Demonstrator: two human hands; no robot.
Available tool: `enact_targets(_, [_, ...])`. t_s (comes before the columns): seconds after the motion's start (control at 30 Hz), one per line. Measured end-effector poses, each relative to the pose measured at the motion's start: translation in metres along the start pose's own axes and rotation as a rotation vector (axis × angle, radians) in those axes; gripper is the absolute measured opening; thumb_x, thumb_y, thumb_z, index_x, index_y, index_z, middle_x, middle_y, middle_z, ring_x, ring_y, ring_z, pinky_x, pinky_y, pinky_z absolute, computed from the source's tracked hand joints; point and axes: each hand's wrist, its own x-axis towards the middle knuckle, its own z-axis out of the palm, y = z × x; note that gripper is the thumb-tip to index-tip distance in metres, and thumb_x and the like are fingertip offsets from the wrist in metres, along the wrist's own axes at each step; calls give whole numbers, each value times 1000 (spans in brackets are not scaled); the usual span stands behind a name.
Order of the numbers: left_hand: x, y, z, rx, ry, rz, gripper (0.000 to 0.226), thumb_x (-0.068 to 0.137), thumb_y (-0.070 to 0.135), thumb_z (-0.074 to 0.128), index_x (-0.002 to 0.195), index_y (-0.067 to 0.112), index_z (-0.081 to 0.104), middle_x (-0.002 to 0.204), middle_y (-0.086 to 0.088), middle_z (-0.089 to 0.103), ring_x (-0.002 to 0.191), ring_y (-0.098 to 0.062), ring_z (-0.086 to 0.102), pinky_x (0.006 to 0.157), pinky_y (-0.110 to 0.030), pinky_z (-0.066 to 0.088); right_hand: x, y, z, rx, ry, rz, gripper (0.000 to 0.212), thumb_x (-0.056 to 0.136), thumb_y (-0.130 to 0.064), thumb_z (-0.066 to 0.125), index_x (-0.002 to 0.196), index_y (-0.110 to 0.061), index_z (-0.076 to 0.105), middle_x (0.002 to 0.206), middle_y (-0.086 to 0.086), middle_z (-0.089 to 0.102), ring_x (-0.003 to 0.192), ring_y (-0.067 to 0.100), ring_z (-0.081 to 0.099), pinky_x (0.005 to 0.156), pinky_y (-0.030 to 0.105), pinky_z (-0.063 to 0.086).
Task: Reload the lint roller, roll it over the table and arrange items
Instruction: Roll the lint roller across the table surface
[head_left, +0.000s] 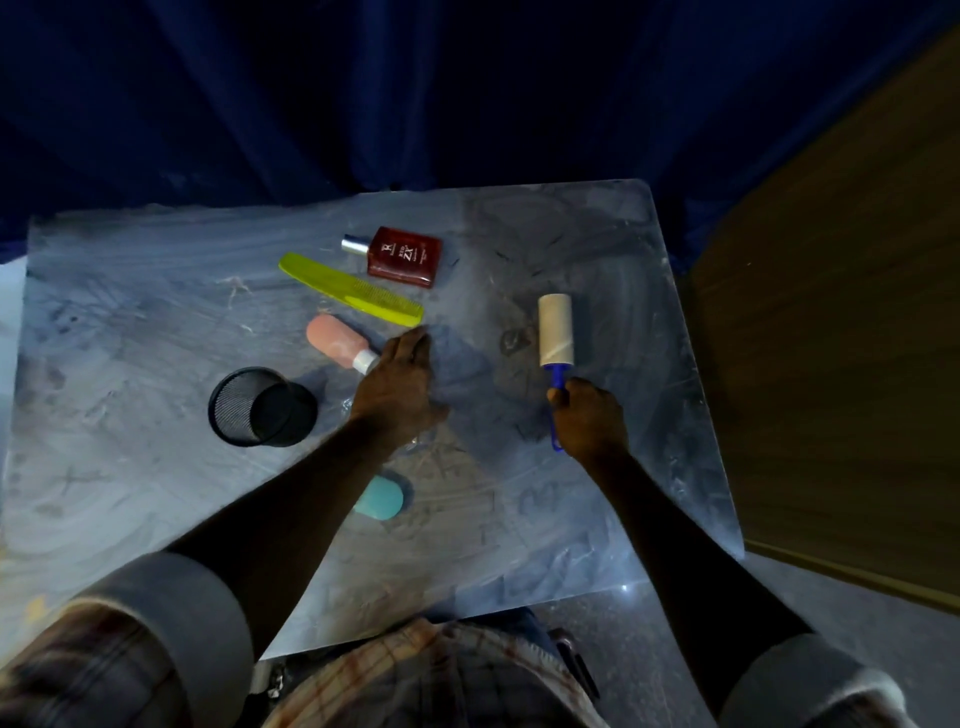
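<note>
A lint roller (556, 330) with a pale roll and blue handle lies on the grey table (156, 322), roll pointing away. My right hand (589, 415) is shut on its blue handle. My left hand (399, 382) rests flat on the table with fingers together, just below the tip of a yellow-green comb (350, 289) and beside the white cap of a pink bottle (337, 343). A dark red perfume bottle (402, 255) lies behind the comb. A black mesh cup (262, 407) lies on its side at the left. A teal oval object (379, 499) shows partly under my left forearm.
Dark blue curtain (363, 93) hangs behind the table. A brown wooden surface (841, 322) stands at the right, close to the table's right edge. The tabletop is smeared and has thin threads scattered on it.
</note>
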Motion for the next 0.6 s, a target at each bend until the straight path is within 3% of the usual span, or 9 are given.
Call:
enact_targets(0.37, [3, -3, 2, 63, -30, 1, 107, 75, 42, 87, 160, 4, 33, 167, -11, 30, 151, -34, 33, 119, -43, 40, 2, 73, -9, 246, 61, 258, 32, 105, -33, 49, 111, -6, 65, 106, 18, 70, 100, 30, 68, 88, 34, 49])
enact_targets(0.47, [3, -1, 1, 66, -31, -3, 107, 75, 42, 87, 160, 4, 33, 167, -11, 30, 151, -34, 33, 119, -45, 41, -4, 91, -16, 345, 40, 342, 33, 104, -35, 50, 115, -7, 63, 107, 19, 70, 97, 35, 69, 92, 52, 57])
enact_targets(0.6, [3, 1, 0, 59, -39, -5, 107, 77, 42, 86, 161, 5, 32, 169, -11, 28, 153, -33, 30, 122, -45, 39, -11, 106, -21, 445, 56, 438, 34, 103, -36, 54, 121, -8, 61, 112, 20, 70, 98, 37, 70, 91, 57, 57])
